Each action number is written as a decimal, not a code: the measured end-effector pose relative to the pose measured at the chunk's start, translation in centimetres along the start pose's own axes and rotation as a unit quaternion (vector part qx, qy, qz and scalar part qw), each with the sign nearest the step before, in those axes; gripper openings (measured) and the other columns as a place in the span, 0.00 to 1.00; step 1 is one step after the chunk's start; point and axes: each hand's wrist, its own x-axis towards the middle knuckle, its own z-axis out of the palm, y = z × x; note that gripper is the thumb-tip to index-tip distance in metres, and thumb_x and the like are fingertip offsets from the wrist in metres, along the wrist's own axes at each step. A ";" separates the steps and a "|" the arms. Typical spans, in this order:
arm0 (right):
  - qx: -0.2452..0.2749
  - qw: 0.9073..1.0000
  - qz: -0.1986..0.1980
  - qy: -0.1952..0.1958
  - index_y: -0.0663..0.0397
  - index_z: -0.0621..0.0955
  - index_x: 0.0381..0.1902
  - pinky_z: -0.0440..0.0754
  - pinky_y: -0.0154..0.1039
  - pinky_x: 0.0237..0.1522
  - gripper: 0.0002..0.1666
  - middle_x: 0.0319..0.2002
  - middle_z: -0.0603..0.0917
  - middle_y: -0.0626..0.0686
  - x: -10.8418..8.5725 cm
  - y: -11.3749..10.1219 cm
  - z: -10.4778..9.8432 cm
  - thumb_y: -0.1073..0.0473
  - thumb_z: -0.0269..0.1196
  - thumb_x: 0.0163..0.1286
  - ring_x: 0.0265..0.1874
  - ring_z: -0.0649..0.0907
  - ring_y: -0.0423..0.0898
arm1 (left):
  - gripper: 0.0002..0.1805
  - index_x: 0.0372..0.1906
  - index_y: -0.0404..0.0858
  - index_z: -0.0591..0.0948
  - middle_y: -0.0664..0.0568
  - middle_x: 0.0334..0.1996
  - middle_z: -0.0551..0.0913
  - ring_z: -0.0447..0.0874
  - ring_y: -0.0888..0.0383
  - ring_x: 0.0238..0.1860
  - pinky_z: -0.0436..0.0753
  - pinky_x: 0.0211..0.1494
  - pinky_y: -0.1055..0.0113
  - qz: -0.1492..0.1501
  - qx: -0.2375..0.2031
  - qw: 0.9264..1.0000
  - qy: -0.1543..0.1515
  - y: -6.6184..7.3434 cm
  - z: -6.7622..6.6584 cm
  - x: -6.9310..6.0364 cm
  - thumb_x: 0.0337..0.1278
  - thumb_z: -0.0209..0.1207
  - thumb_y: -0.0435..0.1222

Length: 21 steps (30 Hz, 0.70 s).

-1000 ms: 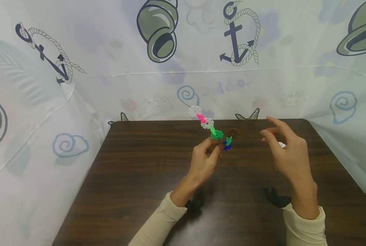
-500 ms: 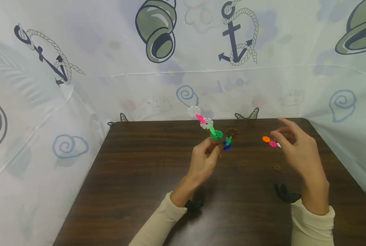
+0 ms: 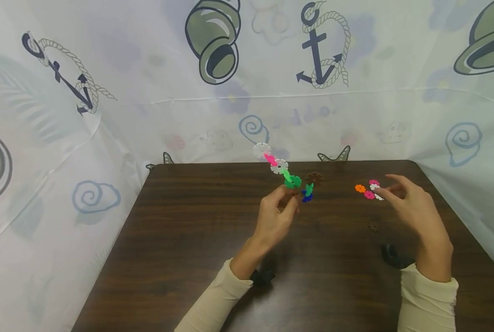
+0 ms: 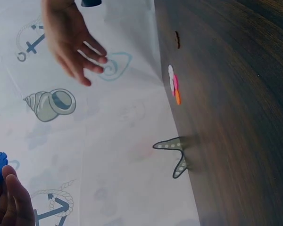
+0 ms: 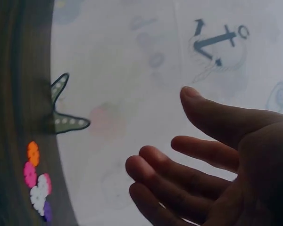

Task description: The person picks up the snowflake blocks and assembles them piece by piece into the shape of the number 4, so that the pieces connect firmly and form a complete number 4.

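Observation:
My left hand (image 3: pixel 273 220) pinches a chain of interlocking flower-shaped plastic discs (image 3: pixel 292 181) above the table. White, pink, green, blue and brown discs make it up, and the part between the fingertips is mostly hidden. In the left wrist view, the blue disc (image 4: pixel 0 161) shows beside those fingertips. Over on the right, my right hand (image 3: pixel 417 214) hovers with thumb and fingers apart, holding nothing. Nearest to it is a small group of loose discs (image 3: pixel 369 195) in orange, pink and white. The right wrist view also shows a purple disc (image 5: pixel 47 212) there.
A single brown disc (image 3: pixel 373 227) lies on the dark wooden table (image 3: pixel 180 240), nearer me than the group. Behind the table hangs a white printed cloth (image 3: pixel 205 120). Dark wrist straps (image 3: pixel 396 258) show under the sleeves.
My right hand has moved right and a little toward me, uncovering the orange, pink and white discs and the brown one. The left hand keeps its hold on the chain, nearly still.

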 end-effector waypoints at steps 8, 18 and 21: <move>-0.015 0.996 0.046 -0.070 0.66 0.60 0.77 0.76 0.73 0.51 0.49 0.62 0.74 0.79 0.5 3.0 0.3 0.31 0.51 0.78 0.58 0.75 0.76 | 0.04 0.41 0.32 0.84 0.44 0.24 0.84 0.80 0.64 0.24 0.80 0.23 0.71 0.007 0.008 1.000 0.005 0.2 0.0 0.1 0.68 0.59 0.25; -0.034 0.981 0.074 -0.174 0.73 0.61 0.74 0.79 0.71 0.51 0.50 0.64 0.70 0.83 1.1 7.3 1.8 0.33 0.52 0.79 0.58 0.75 0.79 | 0.04 0.41 0.33 0.84 0.44 0.25 0.84 0.82 0.57 0.24 0.81 0.23 0.70 0.001 0.004 1.000 0.004 0.2 -0.1 0.0 0.70 0.60 0.29; -0.034 0.977 0.085 -0.193 0.73 0.61 0.73 0.77 0.73 0.54 0.49 0.65 0.67 0.84 1.4 8.0 2.3 0.34 0.53 0.78 0.60 0.73 0.81 | 0.04 0.41 0.34 0.84 0.45 0.25 0.84 0.80 0.66 0.25 0.81 0.23 0.70 0.001 0.004 1.000 0.006 0.2 -0.1 0.0 0.70 0.60 0.29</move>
